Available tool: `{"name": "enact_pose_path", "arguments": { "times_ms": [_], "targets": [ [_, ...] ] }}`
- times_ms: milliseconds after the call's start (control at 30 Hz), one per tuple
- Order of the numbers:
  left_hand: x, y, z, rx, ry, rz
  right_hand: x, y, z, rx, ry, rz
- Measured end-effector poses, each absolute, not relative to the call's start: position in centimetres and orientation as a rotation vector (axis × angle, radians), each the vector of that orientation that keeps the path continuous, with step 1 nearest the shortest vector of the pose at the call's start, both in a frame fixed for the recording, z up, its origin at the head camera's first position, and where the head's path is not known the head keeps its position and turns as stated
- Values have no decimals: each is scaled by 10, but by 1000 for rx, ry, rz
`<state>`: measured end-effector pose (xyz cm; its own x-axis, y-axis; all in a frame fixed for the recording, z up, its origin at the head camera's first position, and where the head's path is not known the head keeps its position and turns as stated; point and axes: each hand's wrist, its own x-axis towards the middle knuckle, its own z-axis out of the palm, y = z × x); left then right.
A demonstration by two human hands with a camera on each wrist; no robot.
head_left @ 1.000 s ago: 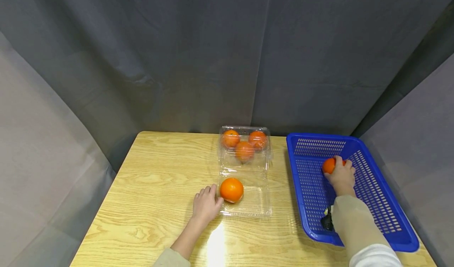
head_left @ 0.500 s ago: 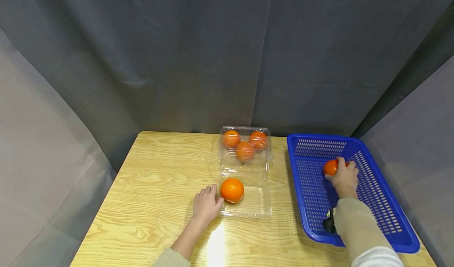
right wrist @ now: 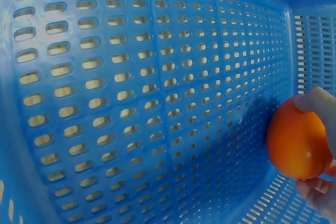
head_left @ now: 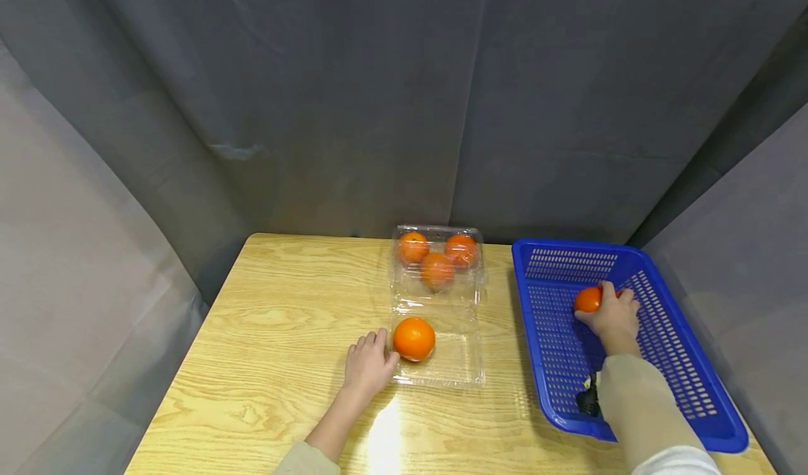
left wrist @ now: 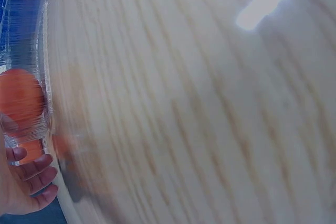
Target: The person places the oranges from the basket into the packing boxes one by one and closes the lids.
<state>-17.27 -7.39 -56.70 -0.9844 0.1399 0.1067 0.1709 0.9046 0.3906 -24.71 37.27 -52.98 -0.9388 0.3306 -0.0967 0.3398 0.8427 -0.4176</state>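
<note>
In the head view my right hand [head_left: 615,317] reaches into the blue basket [head_left: 527,335] and grips an orange [head_left: 588,299] near its far end. The right wrist view has the fingers and thumb round that orange [right wrist: 296,140]; a further orange patch shows between the fingers, and I cannot tell whether it is a second fruit. My left hand [head_left: 367,366] rests at the left edge of a hinged clear plastic container [head_left: 457,363], fingers relaxed, thumb by the rim. One orange [head_left: 414,339] sits in the near half beside that hand. In the far half are three oranges [head_left: 437,271].
A small black object [head_left: 588,401] lies in the basket, partly hidden by the right sleeve [head_left: 644,398]. Container and basket stand on a wooden table [head_left: 284,335]. Dark grey cloth [head_left: 353,110] hangs behind the table's far edge.
Almost nothing differs. My right hand has shifted slightly right and nearer within the basket, keeping its fingers on the orange. The left hand stays at the container's edge.
</note>
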Motion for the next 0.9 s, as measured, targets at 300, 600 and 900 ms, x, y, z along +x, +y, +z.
{"name": "enact_pose_path", "arguments": {
  "times_ms": [300, 600, 900],
  "targets": [
    [-174, -74, -570, -232, -2984, -602, -250, 371, -519, 487, 3120, -680],
    [-174, -74, -570, -230, -2991, -598, -257, 359, -492, 401, 3224, -675],
    [-174, -74, -569, -232, -2992, -607, -259, 336, -463, 238, 3304, -694]
  ]
}}
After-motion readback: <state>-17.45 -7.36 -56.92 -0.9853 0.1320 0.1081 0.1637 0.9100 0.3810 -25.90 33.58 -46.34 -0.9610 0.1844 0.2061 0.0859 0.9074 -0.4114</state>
